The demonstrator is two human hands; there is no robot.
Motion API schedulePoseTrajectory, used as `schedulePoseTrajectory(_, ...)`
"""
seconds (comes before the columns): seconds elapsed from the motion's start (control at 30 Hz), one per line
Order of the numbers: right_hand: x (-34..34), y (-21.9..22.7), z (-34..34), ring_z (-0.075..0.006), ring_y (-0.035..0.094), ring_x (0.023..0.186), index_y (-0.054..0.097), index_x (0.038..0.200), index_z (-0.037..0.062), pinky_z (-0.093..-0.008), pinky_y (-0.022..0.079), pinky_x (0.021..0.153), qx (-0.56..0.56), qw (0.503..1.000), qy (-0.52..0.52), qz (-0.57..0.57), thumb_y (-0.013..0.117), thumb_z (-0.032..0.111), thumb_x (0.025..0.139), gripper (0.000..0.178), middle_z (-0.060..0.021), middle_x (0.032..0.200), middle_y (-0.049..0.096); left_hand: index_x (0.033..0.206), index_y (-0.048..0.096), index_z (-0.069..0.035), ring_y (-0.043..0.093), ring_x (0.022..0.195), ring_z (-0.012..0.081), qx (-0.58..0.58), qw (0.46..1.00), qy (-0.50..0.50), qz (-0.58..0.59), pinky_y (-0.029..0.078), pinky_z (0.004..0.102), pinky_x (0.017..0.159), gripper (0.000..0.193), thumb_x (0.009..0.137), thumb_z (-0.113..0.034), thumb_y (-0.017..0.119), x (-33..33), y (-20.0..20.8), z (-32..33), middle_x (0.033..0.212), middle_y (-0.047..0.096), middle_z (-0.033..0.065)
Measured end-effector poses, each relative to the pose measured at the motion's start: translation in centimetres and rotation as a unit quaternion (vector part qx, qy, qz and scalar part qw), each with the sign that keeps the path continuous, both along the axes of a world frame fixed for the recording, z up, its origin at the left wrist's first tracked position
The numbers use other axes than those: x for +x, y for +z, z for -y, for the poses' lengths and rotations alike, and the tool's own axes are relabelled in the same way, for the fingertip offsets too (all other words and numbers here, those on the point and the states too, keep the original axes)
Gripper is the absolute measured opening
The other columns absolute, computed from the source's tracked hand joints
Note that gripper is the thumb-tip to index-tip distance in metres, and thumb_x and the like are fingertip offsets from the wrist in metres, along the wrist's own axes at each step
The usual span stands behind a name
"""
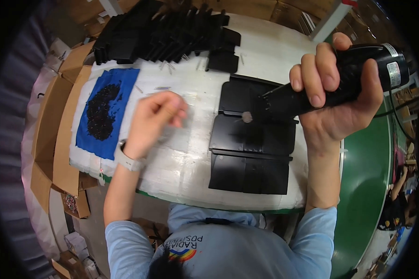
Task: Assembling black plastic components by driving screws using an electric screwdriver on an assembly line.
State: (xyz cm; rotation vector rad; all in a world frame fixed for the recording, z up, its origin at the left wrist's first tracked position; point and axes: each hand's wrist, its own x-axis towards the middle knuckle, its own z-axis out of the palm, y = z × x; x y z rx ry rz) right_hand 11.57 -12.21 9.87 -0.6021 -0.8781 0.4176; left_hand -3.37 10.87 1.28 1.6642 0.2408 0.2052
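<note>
My right hand (330, 88) is wrapped round a black corded electric screwdriver (349, 74), raised over the right side of the table with its narrow end to the left. Below that end lie black flat panels (253, 135), set in rows one nearer than the other; a pale round spot shows on the middle one. My left hand (160, 111), slightly blurred, hovers over the white table left of the panels. Its fingers are curled together, and whatever they may hold is hidden. Beside it, a blue cloth (128, 83) carries a pile of small black screws (100, 114).
Many black parts (163, 35) are stacked at the table's far left. Thin metal pins (167, 67) lie scattered before them on the white tabletop (181, 162). An open cardboard box (56, 125) stands against the left edge. The tool's cord (395, 109) hangs at the right.
</note>
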Motion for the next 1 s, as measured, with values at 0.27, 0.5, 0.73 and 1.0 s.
schedulePoseTrajectory(0.27, -0.3, 0.1, 1.1, -0.0136, 0.043, 0.052, 0.051, 0.112, 0.004, -0.0344, 0.039, 0.066, 0.0, 0.999, 0.01, 0.05, 0.045, 0.045, 0.09, 0.047, -0.0013, 0.07, 0.047, 0.094, 0.061, 0.003, 0.06, 0.073, 0.0096, -0.134, 0.983, -0.127, 0.006, 0.05, 0.0224, 0.068, 0.008, 0.09, -0.003, 0.059, 1.4, 1.3, 5.4, 0.084, 0.064, 0.006)
schedulePoseTrajectory(0.5, -1.9, 0.0, 0.8, -0.0131, 0.042, 0.051, 0.053, 0.112, 0.0058, -0.0342, 0.04, 0.065, -0.045, 0.997, -0.066, -0.008, 0.043, 0.046, 0.091, 0.046, -0.0006, 0.069, 0.047, 0.092, 0.062, 0.003, 0.059, 0.072, 0.0085, -0.117, 0.987, -0.106, 0.015, 0.05, 0.0212, 0.067, 0.006, 0.087, 0.001, 0.06, 1.4, 0.3, 5.6, 0.084, 0.063, 0.005)
schedulePoseTrajectory(0.73, -1.1, -0.3, 0.5, -0.0128, 0.041, 0.05, 0.053, 0.11, 0.0054, -0.0341, 0.04, 0.064, -0.067, 0.994, -0.089, 0.008, 0.044, 0.045, 0.09, 0.045, -0.0004, 0.068, 0.047, 0.091, 0.062, 0.003, 0.059, 0.07, 0.0076, -0.113, 0.989, -0.089, 0.013, 0.049, 0.0204, 0.065, 0.006, 0.085, 0.002, 0.062, 1.7, 0.0, 5.5, 0.079, 0.063, 0.0036)
schedulePoseTrajectory(1.0, -0.9, -1.3, -0.8, -0.0128, 0.04, 0.05, 0.051, 0.109, 0.0049, -0.0338, 0.039, 0.064, -0.004, 0.999, -0.008, -0.052, 0.046, 0.043, 0.089, 0.044, -0.0004, 0.066, 0.045, 0.094, 0.065, 0.005, 0.059, 0.066, 0.0084, -0.133, 0.988, -0.079, -0.003, 0.05, 0.0204, 0.062, 0.01, 0.085, 0.003, 0.062, 1.3, -0.6, 5.5, 0.083, 0.066, 0.0079)
